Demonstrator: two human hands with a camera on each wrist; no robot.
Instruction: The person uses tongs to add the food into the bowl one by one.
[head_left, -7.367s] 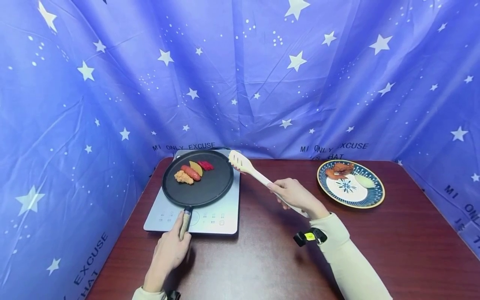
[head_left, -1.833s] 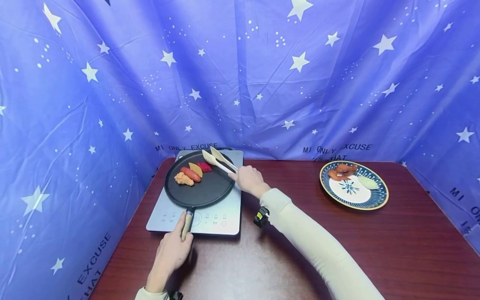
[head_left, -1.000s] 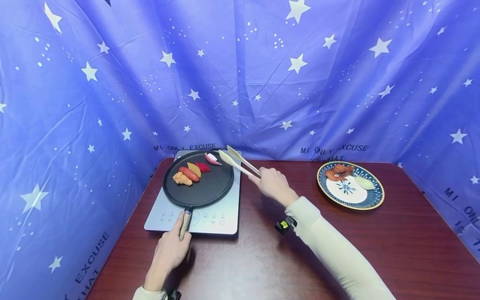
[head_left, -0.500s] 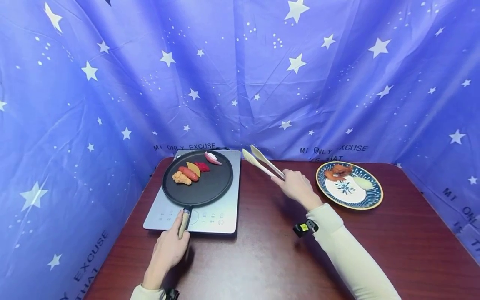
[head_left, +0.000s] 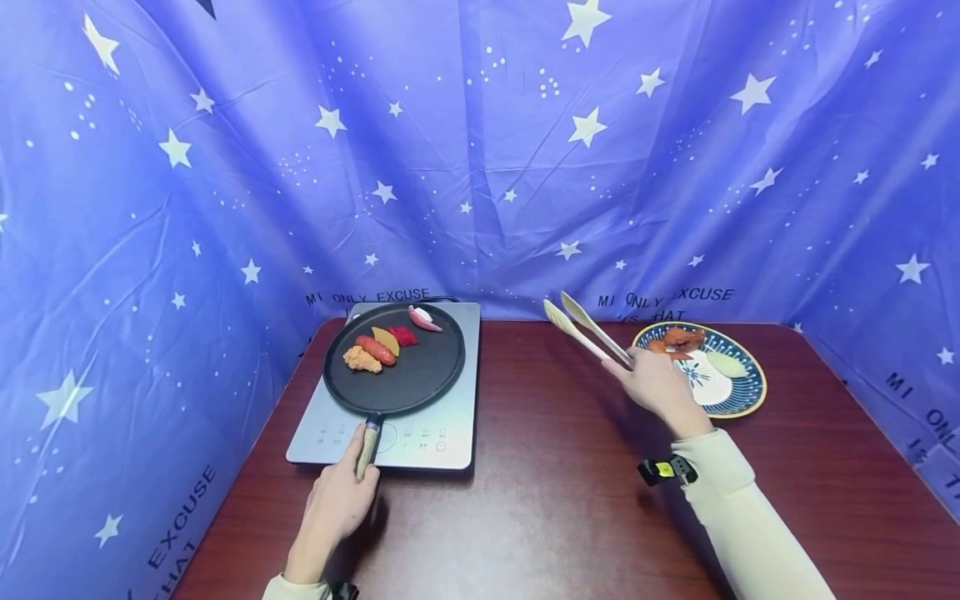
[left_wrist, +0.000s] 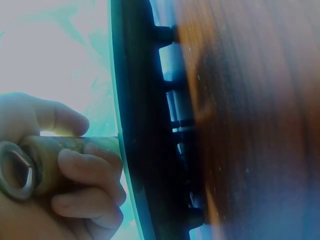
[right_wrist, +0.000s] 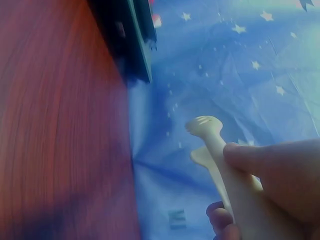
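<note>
My left hand (head_left: 339,500) grips the handle (left_wrist: 47,162) of a black flat pan (head_left: 405,387), its fingers curled round it. In the pan lie a breaded nugget (head_left: 362,359), a sausage (head_left: 377,350), a yellow wedge (head_left: 386,340), a dark red piece (head_left: 402,336) and, apart at the back, a pink-and-white piece (head_left: 424,317). My right hand (head_left: 660,387) holds cream tongs (right_wrist: 220,155) between thumb and fingers, above the table just left of the plate. The tongs' tips stand apart with nothing between them.
The pan sits on a silver induction cooker (head_left: 450,417). A blue-and-white plate (head_left: 738,400) at the right bears brown fried pieces (head_left: 682,337) and a pale green piece (head_left: 726,364), partly behind my right hand. A starry blue curtain (head_left: 517,167) encloses the brown table (head_left: 540,500).
The pink-and-white piece has come into the pan, let go from the tongs. My right hand has since moved right with the tongs, towards the plate. My left hand stays on the handle.
</note>
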